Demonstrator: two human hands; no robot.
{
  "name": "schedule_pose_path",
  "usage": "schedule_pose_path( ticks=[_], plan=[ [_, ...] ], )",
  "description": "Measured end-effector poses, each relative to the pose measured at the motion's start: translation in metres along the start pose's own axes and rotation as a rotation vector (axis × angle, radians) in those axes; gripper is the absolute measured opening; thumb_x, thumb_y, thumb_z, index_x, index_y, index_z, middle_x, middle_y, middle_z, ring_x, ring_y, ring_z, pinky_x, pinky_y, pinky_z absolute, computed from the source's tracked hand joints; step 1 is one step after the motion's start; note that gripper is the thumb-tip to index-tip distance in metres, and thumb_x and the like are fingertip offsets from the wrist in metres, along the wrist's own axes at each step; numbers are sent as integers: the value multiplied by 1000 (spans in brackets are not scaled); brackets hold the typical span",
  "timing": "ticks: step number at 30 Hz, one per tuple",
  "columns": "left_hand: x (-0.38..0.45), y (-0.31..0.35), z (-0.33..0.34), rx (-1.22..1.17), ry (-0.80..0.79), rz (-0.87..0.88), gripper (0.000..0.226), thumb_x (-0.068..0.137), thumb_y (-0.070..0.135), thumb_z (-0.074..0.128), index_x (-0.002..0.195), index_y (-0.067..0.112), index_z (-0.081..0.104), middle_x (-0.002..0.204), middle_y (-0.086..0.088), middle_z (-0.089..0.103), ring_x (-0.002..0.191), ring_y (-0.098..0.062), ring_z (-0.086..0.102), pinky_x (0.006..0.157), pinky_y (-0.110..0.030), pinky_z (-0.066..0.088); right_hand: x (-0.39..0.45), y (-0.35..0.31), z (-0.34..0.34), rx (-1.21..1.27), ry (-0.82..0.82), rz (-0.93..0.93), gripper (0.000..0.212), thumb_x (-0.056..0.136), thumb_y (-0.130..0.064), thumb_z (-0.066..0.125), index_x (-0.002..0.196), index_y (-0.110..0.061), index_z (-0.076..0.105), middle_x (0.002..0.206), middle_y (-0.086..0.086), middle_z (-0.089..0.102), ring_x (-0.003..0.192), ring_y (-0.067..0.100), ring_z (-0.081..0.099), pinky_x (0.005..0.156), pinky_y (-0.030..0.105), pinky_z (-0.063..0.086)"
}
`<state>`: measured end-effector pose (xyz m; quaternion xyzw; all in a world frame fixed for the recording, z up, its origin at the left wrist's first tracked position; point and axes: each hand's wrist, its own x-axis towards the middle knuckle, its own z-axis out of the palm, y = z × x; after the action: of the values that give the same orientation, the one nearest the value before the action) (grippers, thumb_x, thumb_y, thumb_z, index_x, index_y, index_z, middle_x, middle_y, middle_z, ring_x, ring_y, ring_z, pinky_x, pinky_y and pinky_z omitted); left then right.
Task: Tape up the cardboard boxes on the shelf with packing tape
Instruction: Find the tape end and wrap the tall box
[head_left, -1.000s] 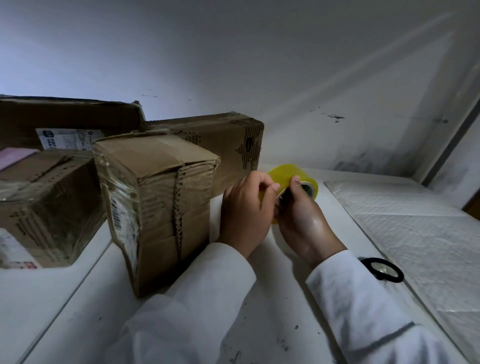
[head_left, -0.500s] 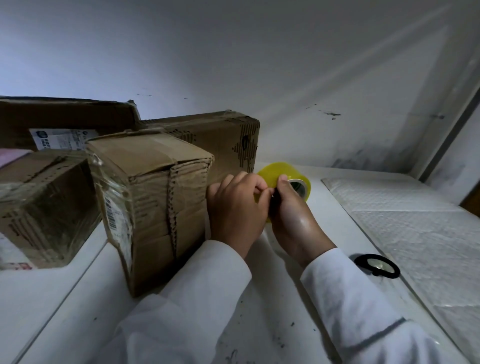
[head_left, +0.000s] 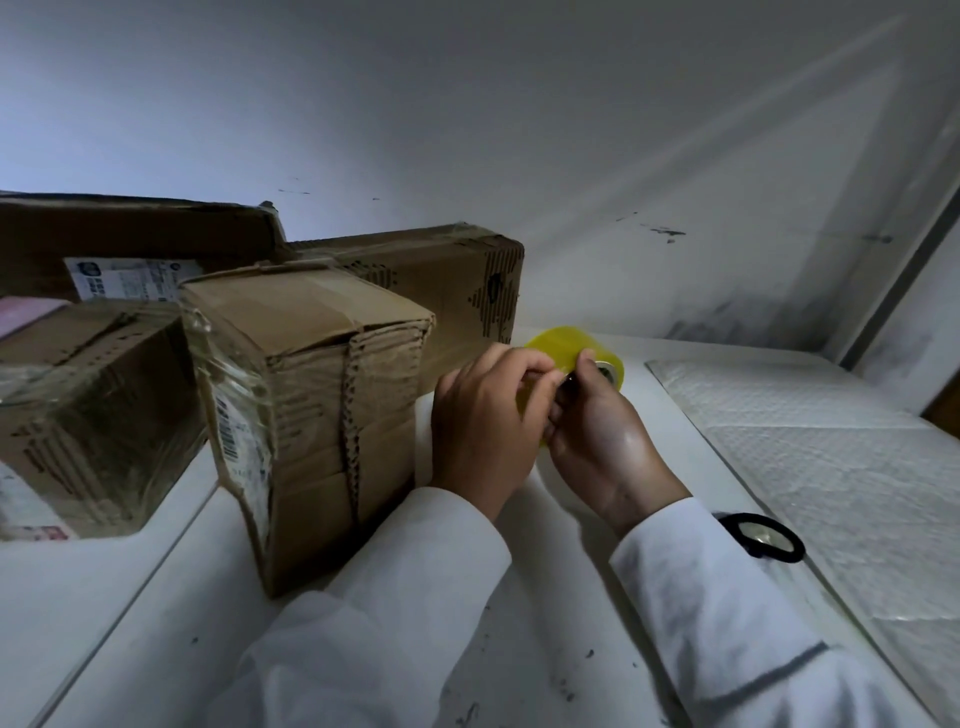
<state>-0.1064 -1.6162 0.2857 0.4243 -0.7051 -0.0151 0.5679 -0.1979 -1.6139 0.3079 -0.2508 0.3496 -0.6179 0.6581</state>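
Both hands hold the yellow tape roll (head_left: 571, 343). The left hand (head_left: 483, 421) pinches its edge; the right hand (head_left: 597, 431) grips its side. A cardboard box (head_left: 311, 405) stands just left of the left hand.

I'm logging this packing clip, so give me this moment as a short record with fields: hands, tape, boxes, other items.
left hand: left hand curled on the near side of the tape roll, fingertips pinching at its surface
right hand: right hand grips the roll from the right, thumb on top
tape roll: yellow tape roll, held just above the shelf, no strip visibly pulled out
nearest box: cardboard box upright, left of the hands
other boxes: three more behind and left
other items: black ring-shaped object by the right sleeve; white padded sheet at right
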Motion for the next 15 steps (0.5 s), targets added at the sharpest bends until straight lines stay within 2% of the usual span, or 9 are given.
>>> schedule_pose_path(
  ticks=[4, 6, 8, 10, 12, 15],
  plan=[
    [-1, 2, 2, 143, 6, 36, 21, 78, 39, 54, 85, 23, 65, 83, 7, 62, 76, -17, 59, 71, -30, 40, -2, 0, 1, 17, 23, 0, 43, 101, -37, 34, 111, -1, 54, 96, 13, 65, 85, 16, 64, 76, 25, 53],
    [-2, 0, 1, 175, 25, 43, 17, 78, 37, 53, 83, 25, 64, 82, 8, 62, 77, -15, 56, 70, -29, 37, 0, 1, 2, 21, 31, -4, 40, 101, -37, 35, 112, -2, 54, 89, 11, 65, 77, 13, 65, 80, 24, 52],
    [-2, -3, 1, 183, 30, 40, 14, 79, 36, 54, 81, 27, 64, 80, 9, 60, 78, -12, 51, 70, -27, 33, 0, 1, 2, 46, 30, 4, 37, 101, -36, 35, 100, -5, 54, 72, 7, 65, 61, 9, 64, 69, 22, 52],
    [-4, -5, 2, 193, -3, 46, 12, 79, 36, 55, 78, 27, 63, 80, 9, 60, 77, -13, 50, 70, -26, 30, -1, -1, 2, 66, 22, 10, 40, 101, -36, 33, 88, -6, 56, 63, 5, 65, 56, 9, 63, 60, 20, 53],
    [-6, -5, 4, 181, -55, 64, 12, 77, 35, 54, 75, 26, 61, 80, 7, 59, 76, -17, 55, 70, -27, 31, -2, -5, 0, 99, 23, 14, 43, 102, -36, 31, 85, -8, 58, 64, 2, 65, 56, 9, 62, 49, 16, 50],
    [-8, -7, 5, 103, -70, 69, 15, 78, 33, 52, 74, 22, 61, 79, 6, 59, 72, -19, 58, 70, -26, 34, -6, -10, 1, 133, 11, 5, 47, 103, -36, 27, 84, -6, 59, 64, 3, 68, 53, 12, 66, 44, 18, 50]
  ],
)
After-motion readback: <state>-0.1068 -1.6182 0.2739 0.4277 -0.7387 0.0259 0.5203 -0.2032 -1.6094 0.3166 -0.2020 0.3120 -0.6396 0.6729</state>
